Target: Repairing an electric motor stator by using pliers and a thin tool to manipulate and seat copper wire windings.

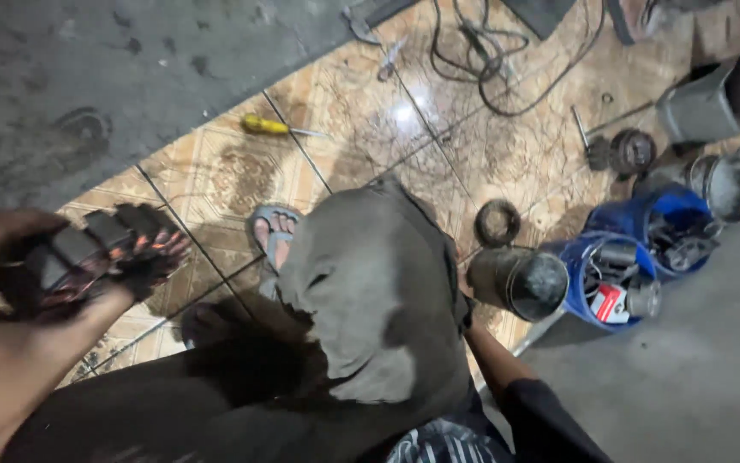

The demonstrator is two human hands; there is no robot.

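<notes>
Gripping dark motor part [87, 257] in left hand [10, 291], fingers clenched, raised for inspection; right hand [466, 310] beside metal can [520, 281], finger state unclear, likely steadying.

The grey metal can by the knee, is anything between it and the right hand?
The right hand itself is hidden; its forearm reaches behind the grey trouser knee toward the metal can. Only that knee blocks the view; nothing visibly lies between them.
</notes>
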